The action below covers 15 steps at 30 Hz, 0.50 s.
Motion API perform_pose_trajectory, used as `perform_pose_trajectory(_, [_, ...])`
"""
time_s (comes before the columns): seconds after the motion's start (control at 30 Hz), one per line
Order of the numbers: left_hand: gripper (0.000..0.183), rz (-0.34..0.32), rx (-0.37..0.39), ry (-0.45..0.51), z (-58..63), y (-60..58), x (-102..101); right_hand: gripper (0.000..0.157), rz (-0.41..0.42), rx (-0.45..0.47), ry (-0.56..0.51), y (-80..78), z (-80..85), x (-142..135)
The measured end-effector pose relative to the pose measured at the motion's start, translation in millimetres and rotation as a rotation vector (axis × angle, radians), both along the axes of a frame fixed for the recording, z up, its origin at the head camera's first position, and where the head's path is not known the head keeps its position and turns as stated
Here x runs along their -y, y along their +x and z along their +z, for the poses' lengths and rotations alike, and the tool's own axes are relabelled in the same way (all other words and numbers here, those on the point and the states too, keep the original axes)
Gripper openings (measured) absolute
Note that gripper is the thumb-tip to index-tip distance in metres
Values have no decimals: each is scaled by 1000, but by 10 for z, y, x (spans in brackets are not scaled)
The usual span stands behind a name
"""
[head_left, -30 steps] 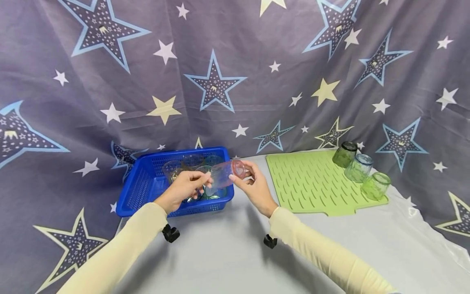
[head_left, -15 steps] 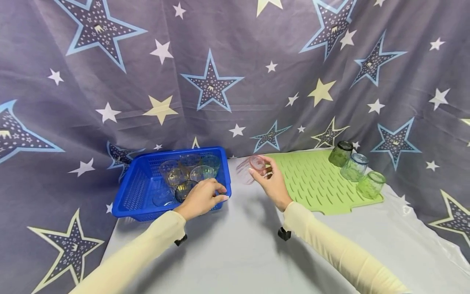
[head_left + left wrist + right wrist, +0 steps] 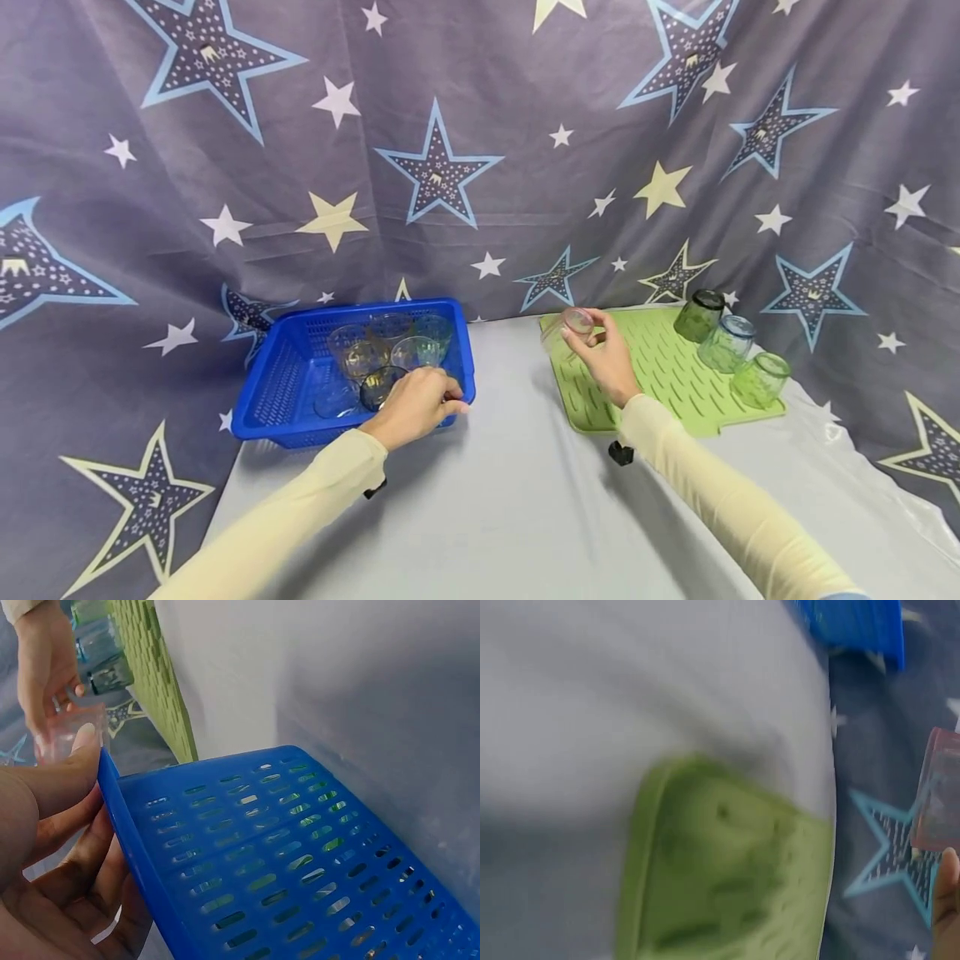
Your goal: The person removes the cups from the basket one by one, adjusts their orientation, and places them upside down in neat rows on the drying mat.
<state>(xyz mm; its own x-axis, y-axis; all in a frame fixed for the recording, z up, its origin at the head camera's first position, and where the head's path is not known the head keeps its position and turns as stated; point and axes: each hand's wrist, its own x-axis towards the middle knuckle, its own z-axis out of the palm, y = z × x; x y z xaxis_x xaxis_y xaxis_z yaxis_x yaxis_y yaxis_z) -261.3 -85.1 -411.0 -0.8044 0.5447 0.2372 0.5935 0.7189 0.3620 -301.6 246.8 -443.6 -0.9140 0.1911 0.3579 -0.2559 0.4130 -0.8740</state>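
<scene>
My right hand [image 3: 609, 358] pinches a clear pink-tinted drinking glass [image 3: 557, 333] near its pink end [image 3: 578, 321]. The glass is tilted, over the left part of the green drying mat [image 3: 645, 387]. In the right wrist view, part of the glass [image 3: 939, 795] shows at the right edge above a finger. My left hand [image 3: 422, 404] hovers at the near right corner of the blue basket [image 3: 258, 408], fingers loosely bent and holding nothing. The left wrist view shows its thumb and fingers beside the basket's rim [image 3: 124, 817].
Several clear and tinted glasses, one a dark-rimmed glass [image 3: 381, 386], lie in the basket. On the mat's right side stand a dark green glass [image 3: 699, 317], a blue glass [image 3: 726, 344] and a light green glass [image 3: 759, 382]. A starred curtain [image 3: 480, 167] hangs behind the table.
The right hand has carried the pink glass rightward from over the basket to over the mat. The left hand has let go of the glass and dropped to the basket's corner.
</scene>
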Motion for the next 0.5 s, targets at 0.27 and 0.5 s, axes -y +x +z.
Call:
perform_pose_trajectory(0.27, [17, -8, -47, -20, -19, -19, 30, 65, -79, 44, 86, -147, -27, -426])
perform_pose_trajectory(0.5, [16, -15, -49, -37, -33, -45, 8, 70, -138, 57, 219, -199, -41, -767])
